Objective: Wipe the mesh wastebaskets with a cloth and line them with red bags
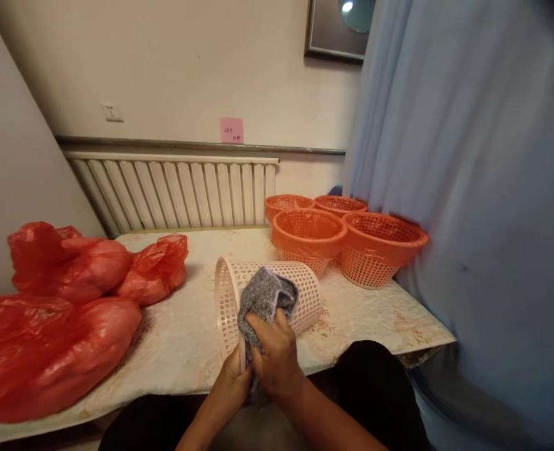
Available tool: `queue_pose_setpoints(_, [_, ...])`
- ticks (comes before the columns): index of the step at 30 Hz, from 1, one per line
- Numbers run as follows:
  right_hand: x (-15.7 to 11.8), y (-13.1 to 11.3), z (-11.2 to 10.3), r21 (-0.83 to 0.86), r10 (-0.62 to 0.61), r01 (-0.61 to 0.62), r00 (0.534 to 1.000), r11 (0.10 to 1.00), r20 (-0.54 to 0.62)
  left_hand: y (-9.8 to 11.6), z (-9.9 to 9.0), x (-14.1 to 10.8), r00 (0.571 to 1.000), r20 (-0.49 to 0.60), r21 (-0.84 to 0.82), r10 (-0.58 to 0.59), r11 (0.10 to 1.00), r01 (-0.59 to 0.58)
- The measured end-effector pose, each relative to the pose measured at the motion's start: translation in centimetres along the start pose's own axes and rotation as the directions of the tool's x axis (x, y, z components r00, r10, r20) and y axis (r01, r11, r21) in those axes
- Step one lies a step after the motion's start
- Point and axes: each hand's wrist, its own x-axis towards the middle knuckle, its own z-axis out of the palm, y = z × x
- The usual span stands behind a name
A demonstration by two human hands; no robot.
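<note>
A pale pink perforated plastic basket (305, 285) lies on its side near the front edge of the table, its mouth turned to the left. My left hand (233, 379) is closed on the near part of the basket's rim. In my right hand (279, 351) a grey cloth (263, 294) with a light purple edge is bunched up. The cloth lies against the rim and the outer side wall. Both hands are close together, and some fingers are hidden by the cloth and the rim.
Several baskets lined with red bags (309, 232) stand at the back right. Tied, filled red plastic bags (61, 351) lie on the left of the cloth-covered table (178, 351). A blue curtain (469, 188) hangs on the right; a radiator (178, 191) is behind.
</note>
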Motion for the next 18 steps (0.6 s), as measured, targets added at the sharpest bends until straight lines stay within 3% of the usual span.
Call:
queue_pose_setpoints(4, [4.2,1.9,-1.2,-0.064,0.024,-0.018,0.996,0.998,0.087,-0.7,-0.2,-0.3,1.000,-0.017,0.030,0.017,0.999,-0.017])
queue_pose_setpoints(8, [5.6,6.7,-2.5,-0.176,0.187,-0.173,0.981,0.969,0.062,-1.4,-0.3,-0.5,1.000,0.013,0.060,0.011,0.998,-0.012])
queue_pose_setpoints(14, [2.2,14.4,-4.6,-0.313,0.439,-0.440,0.895,0.841,-0.080,-2.7,-0.2,-0.7,0.997,0.053,0.110,0.055,0.992,-0.061])
queue_pose_setpoints(18, [-1.5,13.9,-3.6,-0.299,0.404,-0.445,0.895,0.844,-0.189,-3.0,-0.2,-0.6,0.996,0.075,0.102,0.046,0.993,-0.054])
